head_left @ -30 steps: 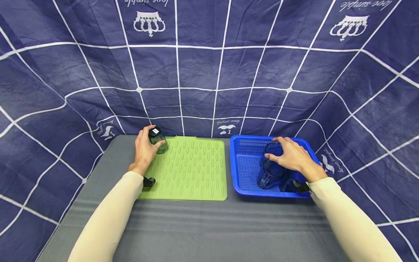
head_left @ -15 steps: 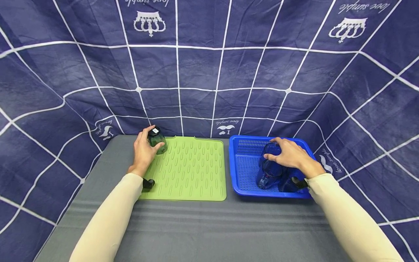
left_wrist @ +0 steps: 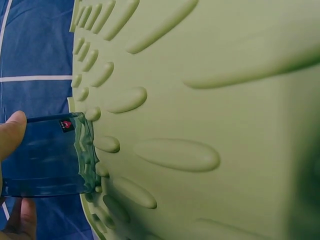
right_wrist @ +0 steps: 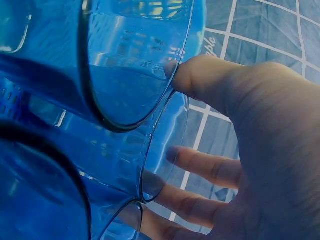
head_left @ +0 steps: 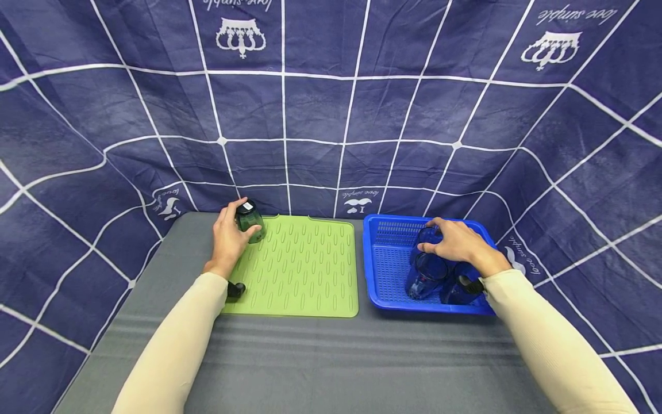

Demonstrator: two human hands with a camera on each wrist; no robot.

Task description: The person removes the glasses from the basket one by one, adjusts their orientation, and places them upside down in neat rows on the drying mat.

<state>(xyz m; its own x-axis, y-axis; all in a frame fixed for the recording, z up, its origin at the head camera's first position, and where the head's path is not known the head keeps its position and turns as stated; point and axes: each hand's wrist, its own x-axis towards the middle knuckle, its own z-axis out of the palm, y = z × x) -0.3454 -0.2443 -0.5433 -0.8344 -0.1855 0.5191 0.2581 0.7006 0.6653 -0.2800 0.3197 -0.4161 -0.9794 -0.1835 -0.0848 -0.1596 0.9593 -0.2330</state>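
My left hand [head_left: 227, 241] holds a greenish glass [head_left: 250, 221] at the back left corner of the green mat [head_left: 295, 264]. In the left wrist view, the thick wavy end of this glass [left_wrist: 45, 155] meets the ridged mat, with thumb and fingers around the other end. Over on the right, my right hand [head_left: 457, 241] grips the rim of the rear glass [right_wrist: 120, 150] in the blue basket [head_left: 368, 264]. Its thumb is on the near side and its fingers curve round the far side. The palm hides part of that glass.
Two more glasses stand in the basket, a front glass [head_left: 426, 279] and a right glass [head_left: 457, 284] under my wrist. They crowd close to the gripped one. A dark blue gridded cloth [head_left: 320, 115] rises behind the grey tabletop [head_left: 320, 362].
The right wrist has tilted slightly, baring more of the right glass's rim in the basket. My left hand and its glass stay in place.
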